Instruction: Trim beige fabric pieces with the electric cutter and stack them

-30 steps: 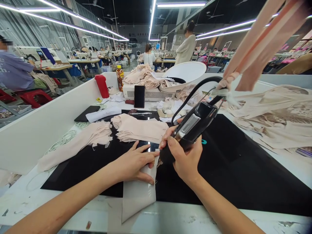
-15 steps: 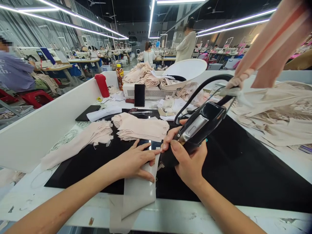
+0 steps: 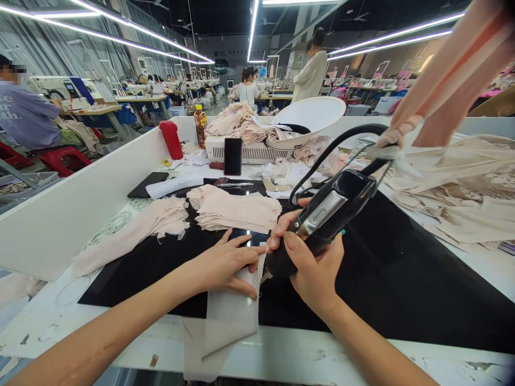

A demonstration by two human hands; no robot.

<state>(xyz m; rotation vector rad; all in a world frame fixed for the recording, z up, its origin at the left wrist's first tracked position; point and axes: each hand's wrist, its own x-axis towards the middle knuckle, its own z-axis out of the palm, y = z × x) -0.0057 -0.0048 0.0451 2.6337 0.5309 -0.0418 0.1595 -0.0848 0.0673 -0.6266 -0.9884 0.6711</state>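
Observation:
My left hand (image 3: 231, 265) lies spread on a translucent whitish strip of material (image 3: 232, 316), pressing it to the black mat (image 3: 382, 268). The strip's lower end hangs over the table's front edge, with a fold across it. My right hand (image 3: 317, 268) is wrapped round a black corded electric fabric cutter (image 3: 333, 209) with a silver lever. The cutter is tilted, its lower end beside the strip's right edge; its blade is hidden. Just beyond my left fingers lies a stack of pale pink fabric pieces (image 3: 237, 209). Another pale pink bundle (image 3: 132, 233) lies to the left.
A pink cloth strip (image 3: 438, 91) tied to the cutter's cord hangs from above. Beige fabric (image 3: 462, 193) is heaped at the right. Behind the mat stand a phone (image 3: 233, 156), a red cup (image 3: 171, 139) and a bottle (image 3: 200, 126). A low white wall (image 3: 80, 198) borders the left.
The whole view has shifted slightly. Both hands, the strip and the cutter keep nearly the same positions relative to each other.

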